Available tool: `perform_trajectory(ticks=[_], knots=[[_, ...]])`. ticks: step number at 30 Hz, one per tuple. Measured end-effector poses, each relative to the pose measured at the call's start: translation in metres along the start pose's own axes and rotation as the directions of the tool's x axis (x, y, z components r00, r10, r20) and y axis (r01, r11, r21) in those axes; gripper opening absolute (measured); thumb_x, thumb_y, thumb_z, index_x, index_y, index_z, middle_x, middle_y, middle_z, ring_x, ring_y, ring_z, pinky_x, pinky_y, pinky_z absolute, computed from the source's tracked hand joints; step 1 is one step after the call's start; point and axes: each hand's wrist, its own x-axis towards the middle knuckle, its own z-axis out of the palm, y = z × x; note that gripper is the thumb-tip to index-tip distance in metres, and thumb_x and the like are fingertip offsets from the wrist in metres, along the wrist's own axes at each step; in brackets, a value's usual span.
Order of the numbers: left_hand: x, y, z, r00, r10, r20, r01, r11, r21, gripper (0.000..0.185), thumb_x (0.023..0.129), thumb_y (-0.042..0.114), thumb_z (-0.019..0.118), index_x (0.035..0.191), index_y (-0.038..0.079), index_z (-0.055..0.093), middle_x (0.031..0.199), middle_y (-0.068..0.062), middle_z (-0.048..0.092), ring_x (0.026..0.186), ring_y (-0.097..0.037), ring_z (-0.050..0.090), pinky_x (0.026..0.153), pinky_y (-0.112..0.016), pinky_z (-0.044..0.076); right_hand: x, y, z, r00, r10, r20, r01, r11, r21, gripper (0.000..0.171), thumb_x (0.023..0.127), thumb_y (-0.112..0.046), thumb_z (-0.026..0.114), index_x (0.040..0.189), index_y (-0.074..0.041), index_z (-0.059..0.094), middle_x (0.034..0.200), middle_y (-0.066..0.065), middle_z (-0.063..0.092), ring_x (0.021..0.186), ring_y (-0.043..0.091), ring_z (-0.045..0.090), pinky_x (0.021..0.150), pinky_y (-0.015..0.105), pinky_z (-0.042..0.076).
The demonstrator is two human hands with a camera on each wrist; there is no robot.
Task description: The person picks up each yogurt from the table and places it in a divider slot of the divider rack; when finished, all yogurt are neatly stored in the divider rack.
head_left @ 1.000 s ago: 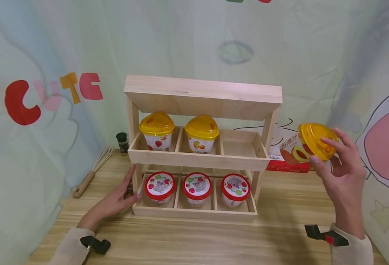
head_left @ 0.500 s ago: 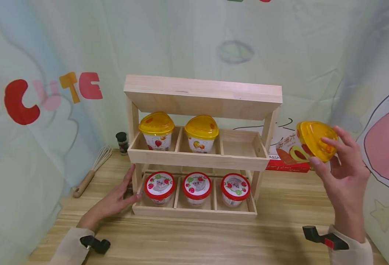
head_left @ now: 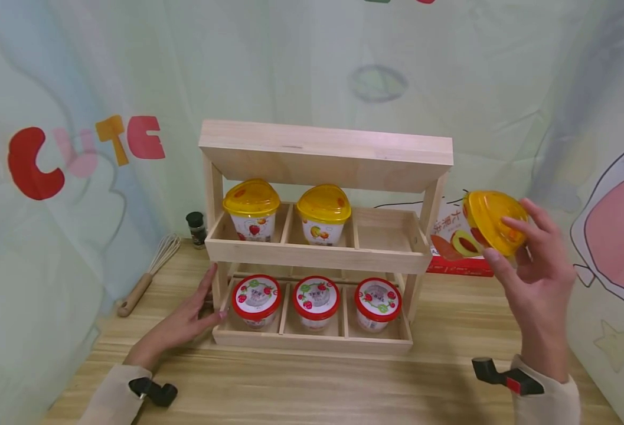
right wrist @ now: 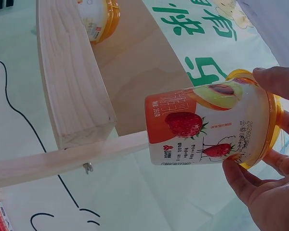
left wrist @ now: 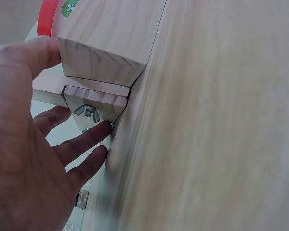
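Your right hand (head_left: pixel 535 277) is up in the air just right of the wooden rack (head_left: pixel 322 236), fingers curled round a yellow-lidded cup (head_left: pixel 479 227), gripping it at the lid end w/ thumb below and fingertips on top. The cup is tipped on its side, base pointing left toward the rack's upper right post, not touching it; the right wrist view shows its strawberry print and the lid rim under your fingers (right wrist: pixel 274 82). Behind the cup a red box (head_left: pixel 457 264) stands on the table (head_left: pixel 312 383) against the backdrop. Your left hand (head_left: pixel 181 324) lies flat on the table at the rack's lower left corner, fingers straight & spread, gripping nothing; the left wrist view has the fingertips (left wrist: pixel 94 134) touching the rack's foot by a wing nut, thumb up along the post. Upper shelf: two yellow-lidded cups in the left (head_left: pixel 251 209) and middle (head_left: pixel 323 213) compartments, right compartment (head_left: pixel 383 233) w/o a cup. Lower shelf: three red-lidded cups (head_left: pixel 316 300), one per compartment. Left of the rack, near the backdrop, a whisk (head_left: pixel 149 274) lies on the table and a small dark-capped jar (head_left: pixel 197 229) stands beside it.
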Motion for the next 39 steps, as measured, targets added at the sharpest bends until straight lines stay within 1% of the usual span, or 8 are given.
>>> perform_trajectory(ticks=[3,9,14,20,27,32,36,39], knots=[[0.000,-0.001,0.000,1.000,-0.008,0.004,0.008,1.000,-0.005,0.112,0.101,0.019,0.073,0.172,0.024,-0.013,0.166,-0.044,0.030,0.133,-0.061,0.059,0.103,-0.078,0.049,0.002,0.001,0.004,1.000,-0.016,0.020,0.017,1.000,-0.021,0.050,0.083,0.020,0.071,0.133,0.015,0.065,0.163,0.018,0.049,0.147,0.033,0.051,0.109,0.017,0.052],[0.000,-0.002,0.000,1.000,-0.004,0.004,0.004,1.000,-0.003,0.112,0.100,0.019,0.073,0.172,0.024,-0.013,0.166,-0.044,0.030,0.133,-0.062,0.059,0.102,-0.078,0.050,0.007,0.003,0.014,0.997,-0.043,0.071,0.048,0.996,-0.075,0.050,0.083,0.019,0.071,0.133,0.015,0.065,0.163,0.018,0.049,0.143,0.028,0.057,0.108,0.017,0.052],[0.001,-0.001,0.000,1.000,0.003,0.001,-0.003,1.000,-0.002,0.111,0.101,0.018,0.072,0.172,0.023,-0.013,0.167,-0.044,0.026,0.134,-0.063,0.058,0.103,-0.078,0.049,0.008,0.005,0.024,0.995,-0.042,0.094,0.048,0.996,-0.069,0.049,0.084,0.018,0.071,0.132,0.015,0.065,0.164,0.018,0.047,0.146,0.031,0.053,0.111,0.019,0.051],[0.001,-0.001,0.000,1.000,0.011,0.002,-0.011,1.000,0.002,0.112,0.101,0.017,0.072,0.172,0.023,-0.014,0.165,-0.044,0.030,0.132,-0.060,0.060,0.101,-0.076,0.051,0.009,0.009,0.031,0.990,-0.050,0.129,0.064,0.992,-0.104,0.047,0.085,0.018,0.071,0.132,0.015,0.064,0.165,0.015,0.046,0.148,0.033,0.050,0.114,0.019,0.049],[0.000,0.001,0.001,1.000,0.003,-0.003,-0.003,1.000,-0.006,0.110,0.101,0.017,0.071,0.172,0.023,-0.013,0.164,-0.046,0.030,0.133,-0.063,0.058,0.102,-0.078,0.049,0.009,0.016,0.039,0.987,-0.051,0.154,0.073,0.987,-0.142,0.046,0.086,0.016,0.072,0.132,0.014,0.065,0.165,0.017,0.046,0.147,0.031,0.050,0.113,0.018,0.049],[0.000,0.002,0.000,1.000,0.001,-0.003,-0.001,1.000,-0.003,0.110,0.101,0.017,0.072,0.172,0.023,-0.013,0.164,-0.045,0.033,0.132,-0.060,0.060,0.102,-0.076,0.050,0.009,0.020,0.045,0.985,-0.042,0.166,0.067,0.986,-0.152,0.046,0.086,0.015,0.072,0.131,0.013,0.066,0.165,0.013,0.047,0.147,0.028,0.050,0.112,0.016,0.049],[-0.001,0.002,-0.001,1.000,0.024,-0.007,-0.024,1.000,0.010,0.111,0.100,0.015,0.072,0.172,0.022,-0.013,0.162,-0.046,0.034,0.131,-0.060,0.061,0.101,-0.076,0.051,0.010,0.022,0.050,0.983,-0.026,0.182,0.057,0.985,-0.165,0.046,0.087,0.015,0.071,0.133,0.012,0.066,0.166,0.010,0.047,0.147,0.027,0.049,0.112,0.016,0.050],[0.000,0.002,-0.001,0.999,0.032,-0.009,-0.032,0.999,0.006,0.111,0.100,0.015,0.073,0.172,0.021,-0.012,0.163,-0.046,0.032,0.132,-0.063,0.060,0.101,-0.077,0.050,0.011,0.025,0.053,0.979,-0.021,0.204,0.058,0.983,-0.176,0.047,0.087,0.015,0.072,0.134,0.011,0.066,0.167,0.010,0.045,0.148,0.028,0.049,0.112,0.015,0.050]])
